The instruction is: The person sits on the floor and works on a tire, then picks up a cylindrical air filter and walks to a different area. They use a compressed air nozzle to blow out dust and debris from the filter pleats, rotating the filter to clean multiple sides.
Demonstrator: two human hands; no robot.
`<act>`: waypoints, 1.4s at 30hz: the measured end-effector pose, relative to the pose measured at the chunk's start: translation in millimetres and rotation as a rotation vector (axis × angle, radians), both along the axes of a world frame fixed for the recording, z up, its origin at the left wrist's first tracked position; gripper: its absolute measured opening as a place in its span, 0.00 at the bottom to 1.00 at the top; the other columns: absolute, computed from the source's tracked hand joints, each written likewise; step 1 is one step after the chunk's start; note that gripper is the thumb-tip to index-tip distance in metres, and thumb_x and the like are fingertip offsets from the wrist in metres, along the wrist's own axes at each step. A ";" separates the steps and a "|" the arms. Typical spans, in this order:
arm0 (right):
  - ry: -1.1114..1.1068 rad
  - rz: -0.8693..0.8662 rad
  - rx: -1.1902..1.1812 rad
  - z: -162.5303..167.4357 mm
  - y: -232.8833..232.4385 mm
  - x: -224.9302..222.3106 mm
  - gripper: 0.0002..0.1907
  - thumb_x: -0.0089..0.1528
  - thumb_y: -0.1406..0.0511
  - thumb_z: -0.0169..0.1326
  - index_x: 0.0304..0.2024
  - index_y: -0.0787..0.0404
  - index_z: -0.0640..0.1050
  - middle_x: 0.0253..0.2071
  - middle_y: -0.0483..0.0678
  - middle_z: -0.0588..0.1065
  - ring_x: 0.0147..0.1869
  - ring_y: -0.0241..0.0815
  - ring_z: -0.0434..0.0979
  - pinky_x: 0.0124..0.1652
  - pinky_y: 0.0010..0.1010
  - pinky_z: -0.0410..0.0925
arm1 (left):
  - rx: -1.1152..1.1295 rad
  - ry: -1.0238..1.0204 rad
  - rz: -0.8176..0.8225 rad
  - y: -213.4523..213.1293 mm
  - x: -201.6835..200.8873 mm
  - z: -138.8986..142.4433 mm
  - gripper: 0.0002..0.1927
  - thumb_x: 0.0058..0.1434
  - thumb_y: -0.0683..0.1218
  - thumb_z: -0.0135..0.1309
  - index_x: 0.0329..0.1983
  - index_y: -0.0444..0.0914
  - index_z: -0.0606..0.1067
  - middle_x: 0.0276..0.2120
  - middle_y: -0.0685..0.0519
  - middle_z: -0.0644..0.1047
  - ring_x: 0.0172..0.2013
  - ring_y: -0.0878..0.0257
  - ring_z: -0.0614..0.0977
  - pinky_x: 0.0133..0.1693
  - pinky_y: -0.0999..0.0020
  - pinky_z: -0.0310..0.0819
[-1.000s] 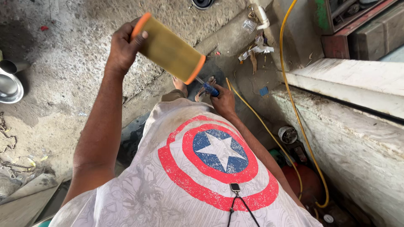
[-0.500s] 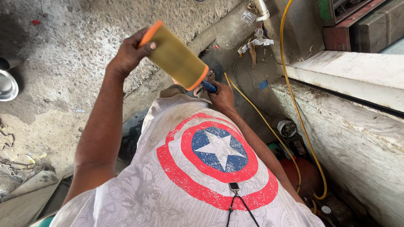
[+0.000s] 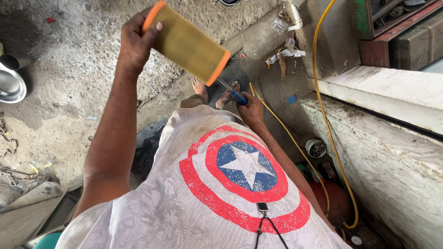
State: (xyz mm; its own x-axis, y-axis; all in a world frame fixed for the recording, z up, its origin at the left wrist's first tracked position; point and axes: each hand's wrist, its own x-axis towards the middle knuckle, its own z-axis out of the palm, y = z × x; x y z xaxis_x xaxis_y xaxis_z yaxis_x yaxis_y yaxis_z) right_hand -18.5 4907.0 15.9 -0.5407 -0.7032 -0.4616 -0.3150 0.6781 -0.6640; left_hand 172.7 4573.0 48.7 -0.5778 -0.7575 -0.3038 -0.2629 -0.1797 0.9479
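Left hand (image 3: 134,44) is raised up front, fingers wrapped around one end of a cylindrical air filter (image 3: 187,44) (yellow pleated body, orange end caps), thumb pressed on the near cap edge, so a full closed grasp at the upper-left end only. The filter runs from that grip down and to the right, tilted, its far orange cap hanging free above the bare feet (image 3: 214,90). Right hand (image 3: 251,110) sits lower, just under that free end, fist closed around a blue-handled air gun (image 3: 238,97); its thin metal nozzle points up at the lower cap and looks to meet it, contact not clear. A yellow hose (image 3: 323,110) runs from near the right hand along the ground and up past the white concrete ledge (image 3: 383,138). Concrete floor (image 3: 69,92) below, metal bowl (image 3: 10,85) at far left, a red tank (image 3: 334,200) low right beside the ledge.
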 end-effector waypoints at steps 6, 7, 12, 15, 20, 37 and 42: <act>0.111 0.085 0.025 -2.1 -18.8 5.2 0.11 0.57 0.63 0.60 0.42 0.56 0.83 0.31 0.56 0.79 0.37 0.57 0.81 0.38 0.45 0.70 | 0.129 0.011 -0.205 23.1 6.8 -7.2 0.50 0.55 0.65 0.66 0.73 0.35 0.62 0.73 0.40 0.61 0.69 0.43 0.69 0.67 0.46 0.67; 0.108 0.089 0.023 -2.4 -21.7 6.6 0.13 0.56 0.63 0.59 0.43 0.54 0.83 0.33 0.56 0.80 0.39 0.58 0.82 0.39 0.46 0.71 | 0.160 0.005 -0.238 26.2 9.0 -10.6 0.51 0.54 0.65 0.67 0.73 0.35 0.61 0.75 0.42 0.56 0.70 0.43 0.67 0.67 0.45 0.65; 0.097 0.088 0.122 -1.8 -26.8 12.4 0.13 0.57 0.63 0.60 0.45 0.54 0.83 0.35 0.56 0.81 0.42 0.58 0.81 0.41 0.47 0.71 | 0.140 -0.096 -0.379 29.2 17.4 -28.3 0.46 0.53 0.60 0.70 0.71 0.36 0.70 0.80 0.45 0.54 0.77 0.45 0.60 0.72 0.45 0.55; 0.088 0.092 0.081 0.8 -23.0 12.7 0.12 0.57 0.63 0.59 0.44 0.53 0.84 0.36 0.54 0.81 0.41 0.56 0.83 0.41 0.46 0.72 | 0.197 -0.104 -0.347 23.5 20.6 -30.3 0.51 0.50 0.61 0.70 0.74 0.39 0.65 0.78 0.45 0.54 0.75 0.46 0.63 0.71 0.49 0.57; 0.036 0.076 0.104 4.6 -17.3 13.0 0.12 0.59 0.62 0.62 0.45 0.54 0.83 0.33 0.54 0.81 0.38 0.51 0.83 0.39 0.43 0.72 | 0.155 -0.091 -0.254 6.2 21.5 -18.5 0.54 0.51 0.61 0.71 0.74 0.37 0.59 0.75 0.43 0.58 0.70 0.46 0.68 0.67 0.51 0.67; 0.107 0.042 0.070 -0.6 -18.0 6.6 0.06 0.60 0.65 0.60 0.38 0.59 0.82 0.28 0.54 0.79 0.31 0.50 0.81 0.34 0.41 0.70 | 0.048 0.034 -0.160 11.9 11.0 -11.4 0.51 0.54 0.66 0.67 0.73 0.35 0.65 0.64 0.40 0.74 0.63 0.46 0.78 0.62 0.48 0.74; 0.113 0.083 0.049 -4.5 -31.2 15.2 0.12 0.56 0.66 0.59 0.43 0.56 0.84 0.34 0.55 0.81 0.39 0.56 0.83 0.40 0.45 0.72 | 0.116 0.013 -0.334 24.3 12.9 -17.0 0.49 0.52 0.62 0.71 0.70 0.34 0.66 0.77 0.45 0.57 0.74 0.46 0.63 0.72 0.47 0.58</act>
